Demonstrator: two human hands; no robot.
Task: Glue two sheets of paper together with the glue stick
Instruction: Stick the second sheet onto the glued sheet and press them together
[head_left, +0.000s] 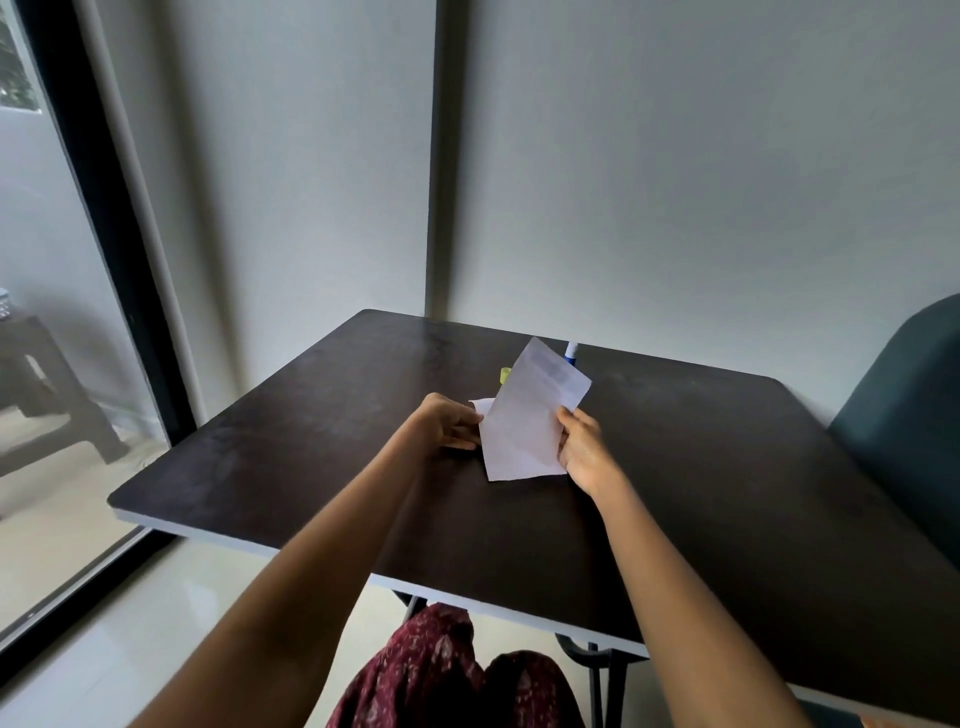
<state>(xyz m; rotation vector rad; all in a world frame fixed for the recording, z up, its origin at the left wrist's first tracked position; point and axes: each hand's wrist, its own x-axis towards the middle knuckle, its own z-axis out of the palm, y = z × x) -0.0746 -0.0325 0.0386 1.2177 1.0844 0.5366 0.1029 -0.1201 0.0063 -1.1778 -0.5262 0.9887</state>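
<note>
- Left hand (448, 422): fingers curled down, pinching or pinning the edge of a second sheet (483, 406), of which only a white corner shows just past the fingertips. Hard to tell whether gripped or merely pressed to the dark table (291, 457).
- Risk here: lower sheet mostly hidden, so alignment judged blind; a light hold could let it slide on the smooth top.
- Between the hands: upper sheet (530, 415) tilted up off the table, near edge low, far corner raised, faint print showing through near the top.
- Risk: thin paper held at two points only, likely to sag, crease or swing out of square when lowered.
- Beyond the left hand, behind the raised sheet: small yellow-green object (505, 374), possibly the cap; too hidden to say.
- Beyond the right hand, past the sheet's far corner: glue stick (571, 354), upright, blue and white, well out of both grips.
- Risk: raised sheet sweeping back could topple it; if uncapped, glue drying.
- Right hand (581, 448): thumb and fingers closed on the sheet's right edge, pinching it.
- Risk: both hands occupied, no free hand for the glue; letting go of either side could shift the sheets.
</note>
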